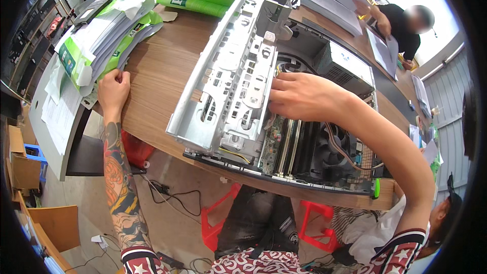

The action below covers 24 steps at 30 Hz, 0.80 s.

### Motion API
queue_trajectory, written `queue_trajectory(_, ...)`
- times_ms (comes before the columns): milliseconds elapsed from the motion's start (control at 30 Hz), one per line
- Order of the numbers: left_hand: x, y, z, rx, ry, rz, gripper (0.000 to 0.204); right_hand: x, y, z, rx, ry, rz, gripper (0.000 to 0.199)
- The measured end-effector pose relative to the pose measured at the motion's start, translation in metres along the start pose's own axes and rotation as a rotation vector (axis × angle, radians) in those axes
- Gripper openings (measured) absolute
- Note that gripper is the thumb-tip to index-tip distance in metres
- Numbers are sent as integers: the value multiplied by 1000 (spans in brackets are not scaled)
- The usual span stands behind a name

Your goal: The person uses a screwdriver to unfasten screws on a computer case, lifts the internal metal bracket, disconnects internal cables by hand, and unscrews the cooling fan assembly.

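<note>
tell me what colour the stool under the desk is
Red: the plastic stool shows best in the head view, below the wooden desk.

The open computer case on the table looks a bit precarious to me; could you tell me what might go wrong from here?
1. The computer case reaches the table edge; a push could tip it off.
2. The right hand works beside the raised metal drive cage; its edges could cut fingers, or it could drop.
3. Loose cables near the fan could snag.
</note>
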<state>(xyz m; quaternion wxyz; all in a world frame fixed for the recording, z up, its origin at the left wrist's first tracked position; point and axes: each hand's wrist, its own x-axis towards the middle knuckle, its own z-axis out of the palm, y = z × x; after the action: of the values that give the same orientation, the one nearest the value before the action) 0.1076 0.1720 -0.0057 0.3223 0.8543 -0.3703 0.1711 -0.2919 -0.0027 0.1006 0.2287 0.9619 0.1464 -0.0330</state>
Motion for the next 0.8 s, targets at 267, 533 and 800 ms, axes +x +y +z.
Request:
queue_trajectory(267,0,-2,2,10,-8,-13,31,0,-1,2,67,19,6,10)
queue_trajectory(533,2,3,-1,-25,-10,10,31,-4,15,-3,169,-14,-1,19)
queue_trajectory(800,-2,7,-1,35,-8,-10,31,-5,8,0,128,-1,-49,15)
